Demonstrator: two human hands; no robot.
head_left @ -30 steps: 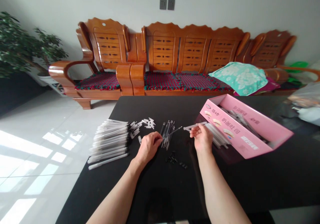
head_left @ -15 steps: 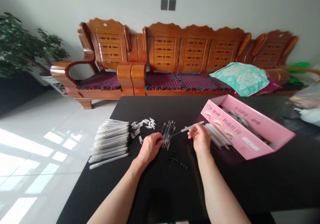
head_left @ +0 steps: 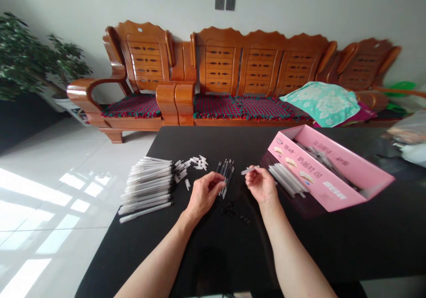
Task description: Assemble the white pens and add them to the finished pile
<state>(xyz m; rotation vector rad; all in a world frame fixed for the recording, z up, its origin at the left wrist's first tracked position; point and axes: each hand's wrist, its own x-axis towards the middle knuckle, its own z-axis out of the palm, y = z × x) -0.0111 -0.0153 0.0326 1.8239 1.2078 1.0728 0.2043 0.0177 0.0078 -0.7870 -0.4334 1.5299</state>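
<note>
My right hand (head_left: 262, 186) is closed around a translucent white pen barrel (head_left: 248, 170), one end sticking out to the left. My left hand (head_left: 203, 194) has its thumb and fingers pinched together at the near left side of a bunch of dark pen refills (head_left: 228, 169) on the table. What sits between those fingertips is hidden. Small black plugs (head_left: 229, 210) lie on the table nearer to me. White pen caps (head_left: 199, 162) are scattered beyond my left hand. More empty-looking barrels (head_left: 288, 179) lie right of my right hand.
A stack of white pens (head_left: 146, 187) with black ends covers the black table's (head_left: 199, 262) left part. The open pink box (head_left: 319, 178) stands at the right with pen parts inside. Past the table's far edge is a wooden sofa (head_left: 219, 63).
The dark refill stretched between my hands no longer shows there. My right hand has turned and drawn slightly left with the barrel. My left hand has shifted slightly right, fingertips at the refills.
</note>
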